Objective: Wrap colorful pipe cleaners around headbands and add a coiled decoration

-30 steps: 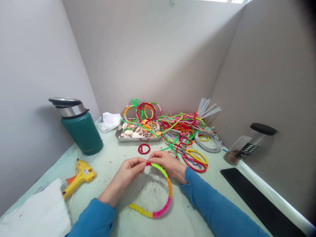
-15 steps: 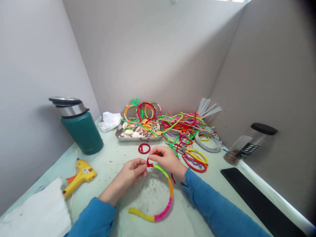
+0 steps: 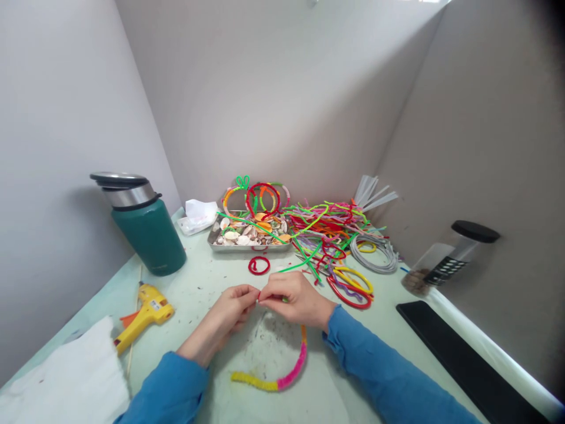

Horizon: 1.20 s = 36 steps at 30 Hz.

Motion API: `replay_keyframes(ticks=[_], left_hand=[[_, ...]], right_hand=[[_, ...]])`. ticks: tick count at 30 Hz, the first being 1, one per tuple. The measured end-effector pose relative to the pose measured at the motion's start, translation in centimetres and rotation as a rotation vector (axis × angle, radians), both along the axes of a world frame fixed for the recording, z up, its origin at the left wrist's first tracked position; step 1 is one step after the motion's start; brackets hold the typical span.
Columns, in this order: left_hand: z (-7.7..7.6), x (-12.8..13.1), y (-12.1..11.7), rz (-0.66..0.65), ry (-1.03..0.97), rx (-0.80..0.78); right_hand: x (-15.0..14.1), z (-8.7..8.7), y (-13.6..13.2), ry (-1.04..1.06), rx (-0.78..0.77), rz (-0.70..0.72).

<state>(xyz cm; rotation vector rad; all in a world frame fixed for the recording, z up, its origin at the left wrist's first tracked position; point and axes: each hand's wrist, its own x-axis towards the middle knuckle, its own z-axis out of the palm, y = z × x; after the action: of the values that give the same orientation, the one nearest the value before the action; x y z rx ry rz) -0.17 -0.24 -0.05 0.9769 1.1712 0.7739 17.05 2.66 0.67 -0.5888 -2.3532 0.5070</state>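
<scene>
A curved hoop wrapped in fuzzy pipe cleaner (image 3: 292, 374) lies in front of me, with yellow, pink and orange sections showing. My left hand (image 3: 230, 312) is closed in a pinch at the hoop's upper end. Right against it, my right hand (image 3: 299, 298) pinches the red pipe cleaner (image 3: 259, 295), of which only a speck shows between the fingertips. The right hand covers most of the hoop's green section. Just beyond my hands lies a small red pipe-cleaner ring (image 3: 259, 265).
A metal tray (image 3: 249, 248) of shells holds several wrapped hoops. Beside it is a pile of pipe cleaners (image 3: 326, 221) and coiled grey cord (image 3: 375, 259). Left are a green bottle (image 3: 150, 235), yellow glue gun (image 3: 148, 312) and white cloth (image 3: 66, 377); right, a clear jar (image 3: 450, 259) and black strip (image 3: 463, 359).
My right hand has come down and turned over the hoop's upper end, hiding its green part. The raised red tip that stood between my hands is now mostly covered. The left hand has barely moved.
</scene>
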Motion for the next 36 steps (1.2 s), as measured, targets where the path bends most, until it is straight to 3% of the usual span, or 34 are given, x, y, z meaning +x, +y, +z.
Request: replay_keyframes(ticks=[5,15,17,22,25,27,30,36], left_hand=[[-0.2,0.0,-0.1,0.004,0.082,0.041],[0.6,0.3,-0.1,0.025,0.155,0.159],[0.8,0.3,-0.2,0.046,0.163,0.170],[0.9,0.4,-0.3,0.061,0.166,0.215],[1.0,0.5,-0.4,0.067,0.156,0.230],[1.1,0.6,-0.4,0.075,0.150,0.243],[1.1,0.5,-0.3,0.081,0.157,0.274],[0.6,0.3,0.2,0.056,0.124,0.389]], right_hand=[[0.1,0.3,-0.2,-0.138,0.148,-0.005],[-0.1,3.3,-2.1,-0.174,0.206,0.010],[0.0,3.4,-1.9,-0.054,0.088,-0.035],[0.7,2.4,0.1,0.471,-0.449,-0.258],[1.2,1.4,1.7,0.610,-0.658,-0.365],[1.5,0.5,2.4,0.533,-0.805,-0.360],[1.7,-0.9,2.7,0.296,-1.010,-0.246],[0.7,-2.3,1.7,0.161,-1.207,0.039]])
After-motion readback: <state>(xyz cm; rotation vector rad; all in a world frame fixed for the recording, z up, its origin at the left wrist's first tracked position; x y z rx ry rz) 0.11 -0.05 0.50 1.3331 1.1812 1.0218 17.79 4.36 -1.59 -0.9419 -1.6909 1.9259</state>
